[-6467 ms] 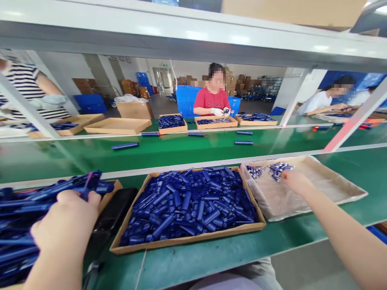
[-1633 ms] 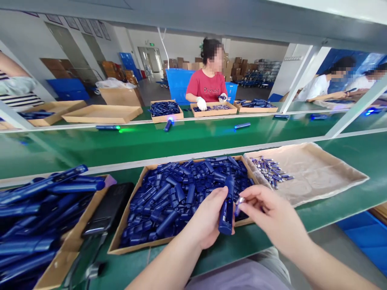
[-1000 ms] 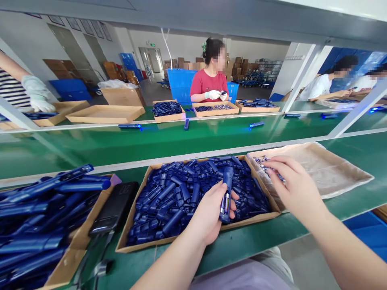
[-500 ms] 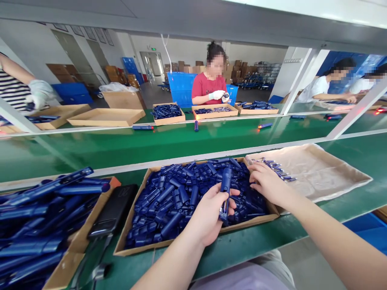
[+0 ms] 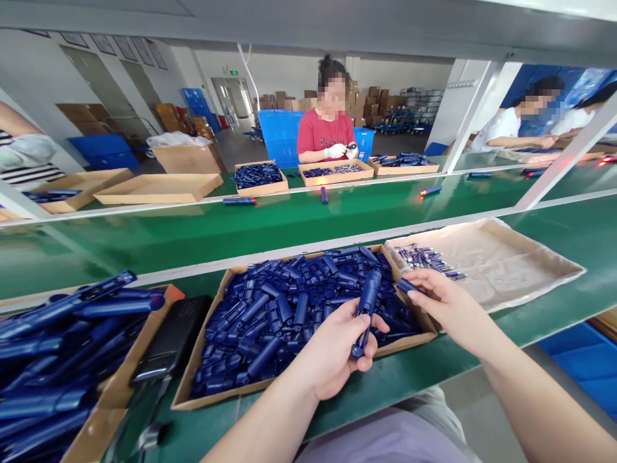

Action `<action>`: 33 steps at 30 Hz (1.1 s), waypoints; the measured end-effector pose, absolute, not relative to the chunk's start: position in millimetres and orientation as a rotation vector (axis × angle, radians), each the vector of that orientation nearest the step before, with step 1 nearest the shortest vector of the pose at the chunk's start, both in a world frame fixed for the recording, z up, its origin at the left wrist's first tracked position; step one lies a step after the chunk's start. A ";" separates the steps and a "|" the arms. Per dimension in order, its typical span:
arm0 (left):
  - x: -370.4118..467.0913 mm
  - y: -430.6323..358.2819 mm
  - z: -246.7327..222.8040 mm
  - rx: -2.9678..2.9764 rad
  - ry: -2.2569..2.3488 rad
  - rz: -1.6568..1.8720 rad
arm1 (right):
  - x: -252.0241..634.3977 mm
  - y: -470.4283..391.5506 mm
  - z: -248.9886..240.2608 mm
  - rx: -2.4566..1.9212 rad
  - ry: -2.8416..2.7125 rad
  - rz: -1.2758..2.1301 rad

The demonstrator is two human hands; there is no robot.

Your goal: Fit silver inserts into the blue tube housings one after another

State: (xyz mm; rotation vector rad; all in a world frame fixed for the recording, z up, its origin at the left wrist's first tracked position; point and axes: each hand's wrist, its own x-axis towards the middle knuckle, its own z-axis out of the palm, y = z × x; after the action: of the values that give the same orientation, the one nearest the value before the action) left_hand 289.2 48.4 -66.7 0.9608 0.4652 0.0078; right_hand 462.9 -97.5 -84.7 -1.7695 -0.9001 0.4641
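My left hand (image 5: 340,350) is closed around a blue tube-shaped device (image 5: 370,292), held tilted over the box of blue parts. An open slot in its lower half shows what look like batteries. In my right hand (image 5: 441,299) a small blue plastic cover (image 5: 406,285) is pinched between thumb and fingers, just right of the device and apart from it. Beneath both hands is a cardboard box (image 5: 219,394) heaped with similar blue covers (image 5: 284,308). Small batteries (image 5: 424,259) lie in the left end of a lined tray (image 5: 511,257) beyond my right hand.
Long blue tubes (image 5: 43,363) fill a box at left. Beside it lies a black power bank (image 5: 168,341) with a cable. Devices with red lights (image 5: 430,191) sit on the green conveyor (image 5: 289,225). A gloved co-worker (image 5: 328,132) faces me. Slanted white posts (image 5: 554,164) frame the bench.
My right hand has come back from the box and tray edge, and the blue cover now shows in its fingers. The left hand has tilted the device slightly. Devices on the conveyor have shifted right.
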 end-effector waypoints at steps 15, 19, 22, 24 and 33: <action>292.4 47.3 -68.5 0.785 0.440 0.025 | 401.6 -69.8 -61.6 -1.517 -1.054 0.482; 292.5 46.6 -70.2 0.743 0.432 0.049 | 401.3 -65.0 -72.2 -1.490 -0.942 0.478; 292.4 47.0 -70.5 0.730 0.430 0.068 | 397.6 -64.3 -75.8 -1.361 -0.843 0.409; 292.0 47.5 -70.3 0.724 0.430 0.092 | 393.5 -65.6 -77.9 -1.339 -0.850 0.417; 290.6 47.0 -69.9 0.737 0.405 0.094 | 390.2 -69.9 -73.8 -1.474 -0.924 0.405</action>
State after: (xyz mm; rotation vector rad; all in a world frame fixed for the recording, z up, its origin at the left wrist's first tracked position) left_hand 290.6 47.0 -69.9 0.7375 0.4048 0.0940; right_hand 390.2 -69.9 -73.8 -1.4738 -0.9245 0.4050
